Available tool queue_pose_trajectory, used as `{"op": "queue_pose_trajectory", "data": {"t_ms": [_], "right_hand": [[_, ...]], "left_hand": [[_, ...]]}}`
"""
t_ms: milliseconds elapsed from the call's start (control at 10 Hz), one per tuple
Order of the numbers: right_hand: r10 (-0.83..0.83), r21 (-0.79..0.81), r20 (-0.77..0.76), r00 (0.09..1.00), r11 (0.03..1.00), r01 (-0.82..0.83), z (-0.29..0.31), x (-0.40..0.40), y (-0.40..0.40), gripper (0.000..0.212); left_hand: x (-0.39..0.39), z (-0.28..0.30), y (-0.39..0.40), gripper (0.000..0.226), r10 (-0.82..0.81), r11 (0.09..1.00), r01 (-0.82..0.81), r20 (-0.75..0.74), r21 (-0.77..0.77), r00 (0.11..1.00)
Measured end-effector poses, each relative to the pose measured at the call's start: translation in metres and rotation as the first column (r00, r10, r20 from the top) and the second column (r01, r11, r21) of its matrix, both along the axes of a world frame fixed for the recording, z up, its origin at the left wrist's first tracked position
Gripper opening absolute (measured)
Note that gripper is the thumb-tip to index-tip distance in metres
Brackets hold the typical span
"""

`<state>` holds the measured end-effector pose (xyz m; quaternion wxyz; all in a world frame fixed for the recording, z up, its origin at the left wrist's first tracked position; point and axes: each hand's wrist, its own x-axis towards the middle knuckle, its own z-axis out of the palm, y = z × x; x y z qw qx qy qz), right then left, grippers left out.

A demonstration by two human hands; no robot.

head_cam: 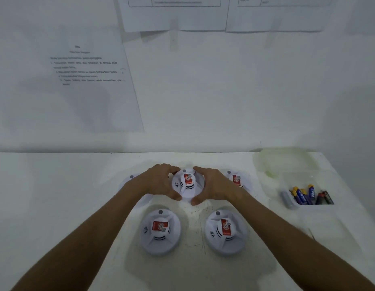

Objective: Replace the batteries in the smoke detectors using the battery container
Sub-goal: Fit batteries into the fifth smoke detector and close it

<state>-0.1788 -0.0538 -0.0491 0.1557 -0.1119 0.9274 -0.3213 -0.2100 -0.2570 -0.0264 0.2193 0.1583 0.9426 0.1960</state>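
1. Gripping the middle detector (187, 182) at frame centre: both hands clasp its rim from opposite sides.
2. Left hand (161, 181): fingers curled over the far rim, thumb at the near edge, holding the body.
3. Right hand (211, 184): fingers wrapped round the right side, thumb under the near rim.
4. Step in hand, judged: twisting or lifting the unit to reach its battery bay. Best done with one hand steadying the base while the other turns, keeping the unit level.
5. Other detectors: two at lower centre (160, 232) and (225, 232), one right of the hands (238, 180), one partly hidden at left (131, 180).
6. Container (287, 164) at right on the worktop (56, 196); batteries (308, 196) lie in its near section.
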Motion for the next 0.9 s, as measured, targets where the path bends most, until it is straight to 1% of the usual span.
{"op": "queue_pose_trajectory", "data": {"t_ms": [100,200,300,400,500,600,700,800,900], "right_hand": [[-0.013,-0.029,-0.028,1.0,0.999,0.012,0.012,0.008,0.003,0.086],[-0.087,-0.093,-0.094,0.992,0.993,0.078,0.027,0.018,0.024,0.098],[-0.169,-0.028,-0.106,0.98,0.986,0.167,0.038,0.028,0.062,0.112],[-0.235,0.055,-0.058,0.97,0.97,0.238,0.042,0.041,0.097,0.119],[-0.235,0.062,-0.005,0.972,0.97,0.235,0.04,0.05,0.113,0.114],[-0.161,0.099,0.045,0.986,0.983,0.156,0.038,0.055,0.11,0.087],[-0.157,0.102,0.02,0.987,0.983,0.154,0.033,0.054,0.107,0.08],[-0.143,0.068,-0.019,0.99,0.987,0.144,0.026,0.051,0.111,0.078],[-0.137,0.016,-0.07,0.988,0.99,0.138,0.032,0.055,0.116,0.084]], "left_hand": [[0.01,-0.006,-0.025,0.062,-0.519,0.56,0.702,-0.474,0.44,0.711],[0.0,-0.013,-0.002,0.085,0.101,0.99,-0.11,-0.098,-0.089,0.99],[0.015,0.034,0.023,0.09,0.0,0.99,0.004,-0.033,0.144,0.999],[0.02,0.031,0.061,0.092,-0.089,0.985,0.1,-0.082,0.142,0.993],[0.017,0.02,0.093,0.099,-0.181,0.98,0.187,-0.093,0.066,0.979],[0.014,0.011,0.114,0.075,-0.277,0.955,0.257,-0.129,-0.148,0.952],[0.011,0.002,0.124,0.072,-0.322,0.928,0.281,-0.151,-0.244,0.934],[0.014,-0.002,0.126,0.069,-0.285,0.943,0.254,-0.127,-0.216,0.95],[0.016,0.002,0.124,0.062,-0.233,0.972,0.227,-0.13,-0.064,0.964]]}}
